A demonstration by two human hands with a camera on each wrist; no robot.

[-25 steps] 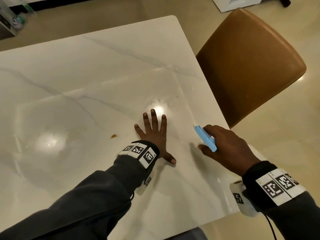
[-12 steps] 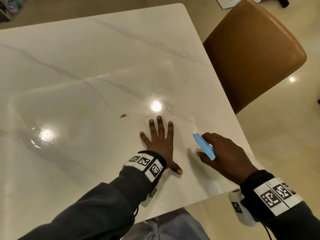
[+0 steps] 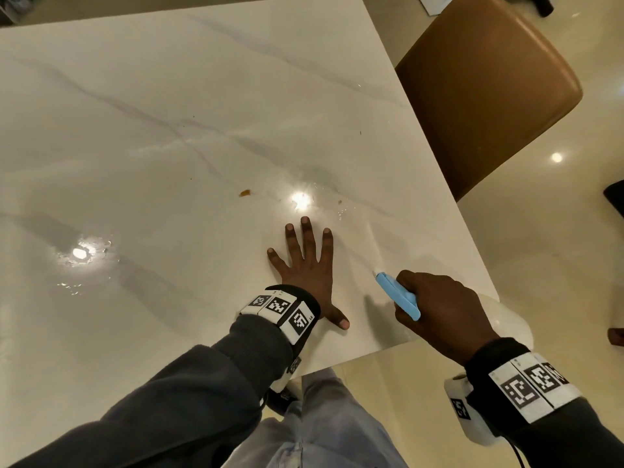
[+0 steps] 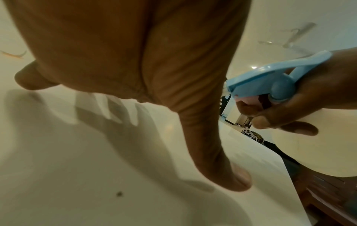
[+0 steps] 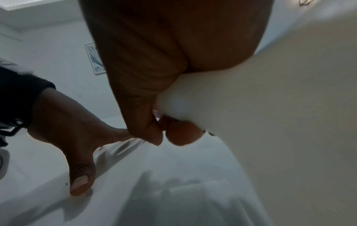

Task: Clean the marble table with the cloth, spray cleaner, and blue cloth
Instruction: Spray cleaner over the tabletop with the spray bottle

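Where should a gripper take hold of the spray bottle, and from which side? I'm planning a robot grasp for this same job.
Probably as the right hand does now: round the neck just under the blue spray head, coming from behind the nozzle so one finger can reach the trigger. The white bottle body looks wide and smooth, a poorer hold. The left hand rests flat on the marble table.

The marble table [image 3: 169,130] is gleaming glossy and smooth, wet at ten o'clock; the spray cleaner [image 3: 398,295] is showing smooth blue plastic; the chair [image 3: 486,89] is looking leathery.
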